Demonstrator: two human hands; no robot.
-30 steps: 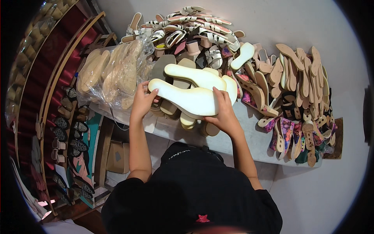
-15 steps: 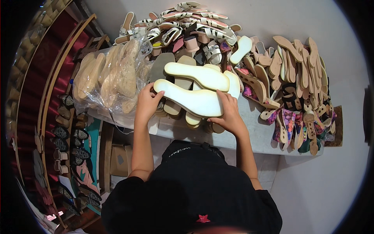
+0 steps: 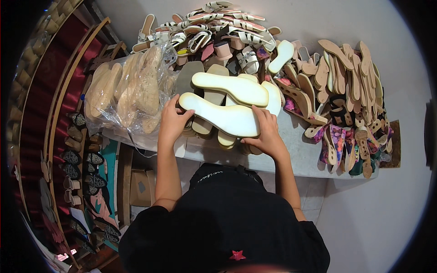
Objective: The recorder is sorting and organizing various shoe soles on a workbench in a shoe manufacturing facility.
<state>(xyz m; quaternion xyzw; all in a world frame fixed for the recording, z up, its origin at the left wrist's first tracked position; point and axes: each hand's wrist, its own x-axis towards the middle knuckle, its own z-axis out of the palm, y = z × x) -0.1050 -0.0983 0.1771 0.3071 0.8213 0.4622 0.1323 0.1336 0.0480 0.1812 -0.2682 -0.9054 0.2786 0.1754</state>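
A pale cream shoe sole (image 3: 223, 118) lies level between my hands, over the near side of the sole stacks. Its narrow end is gripped by my left hand (image 3: 175, 119), with the thumb on the top face. At the broad end, my right hand (image 3: 265, 132) pinches the edge, fingers on the far side and thumb on the near side. Just beyond it rests another cream sole (image 3: 232, 88) of like shape. Beneath are stacked tan soles (image 3: 203, 126) and a grey sole (image 3: 191, 75), partly hidden by the held one.
On the table (image 3: 300, 157), a clear plastic bag (image 3: 136, 91) of wooden-looking soles stands at the left. White sandals (image 3: 227, 22) are heaped at the back. Tan insoles (image 3: 353, 77) and floral wedge heels (image 3: 334, 145) fill the right. A shoe rack (image 3: 82, 159) runs along the far left.
Both hands keep hold of the same sole in nearly the same place. My left thumb has shifted slightly along its narrow end.
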